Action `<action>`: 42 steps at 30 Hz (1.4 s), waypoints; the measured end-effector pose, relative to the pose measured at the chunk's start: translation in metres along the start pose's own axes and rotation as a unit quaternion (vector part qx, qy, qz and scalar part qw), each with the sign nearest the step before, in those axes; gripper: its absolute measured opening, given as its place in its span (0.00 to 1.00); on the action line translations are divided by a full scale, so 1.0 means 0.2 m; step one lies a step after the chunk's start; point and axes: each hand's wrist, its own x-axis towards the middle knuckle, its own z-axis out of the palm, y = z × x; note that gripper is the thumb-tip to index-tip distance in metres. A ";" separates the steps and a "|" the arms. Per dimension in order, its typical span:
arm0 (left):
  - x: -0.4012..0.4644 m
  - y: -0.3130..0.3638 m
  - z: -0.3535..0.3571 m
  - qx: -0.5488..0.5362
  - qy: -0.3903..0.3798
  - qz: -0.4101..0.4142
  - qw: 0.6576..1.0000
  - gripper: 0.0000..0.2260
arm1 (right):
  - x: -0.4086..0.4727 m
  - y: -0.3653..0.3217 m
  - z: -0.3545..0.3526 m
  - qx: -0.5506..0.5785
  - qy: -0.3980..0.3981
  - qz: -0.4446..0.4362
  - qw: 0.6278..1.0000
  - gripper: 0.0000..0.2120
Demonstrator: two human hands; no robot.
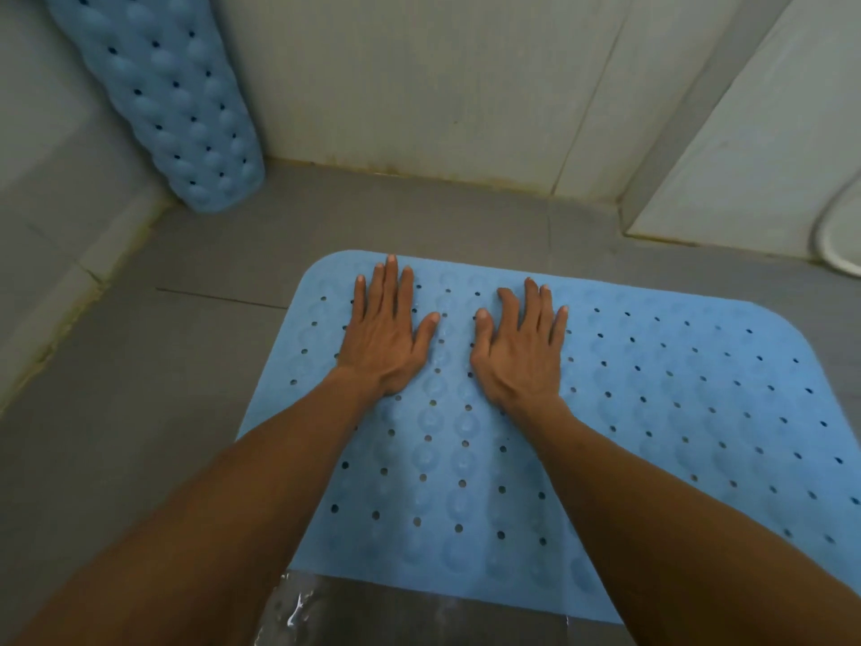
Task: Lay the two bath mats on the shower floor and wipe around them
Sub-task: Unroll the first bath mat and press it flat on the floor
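Observation:
A light blue bath mat with small round holes lies flat on the grey shower floor. My left hand and my right hand both rest palm down on its far left part, fingers spread, holding nothing. A second blue mat, rolled up with its bumpy side out, leans upright in the far left corner against the wall. At the near edge of the flat mat a clear, shiny sheet lies on the floor, partly hidden by my arms.
Pale tiled walls close the floor at the back and on the left, with stained grout along the base. A white curved fixture shows at the right edge. Bare grey floor lies left of and behind the flat mat.

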 end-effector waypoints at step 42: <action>0.03 0.01 -0.02 0.069 -0.080 -0.042 0.994 0.33 | 0.05 0.01 -0.04 0.006 -0.134 -0.020 0.991 0.31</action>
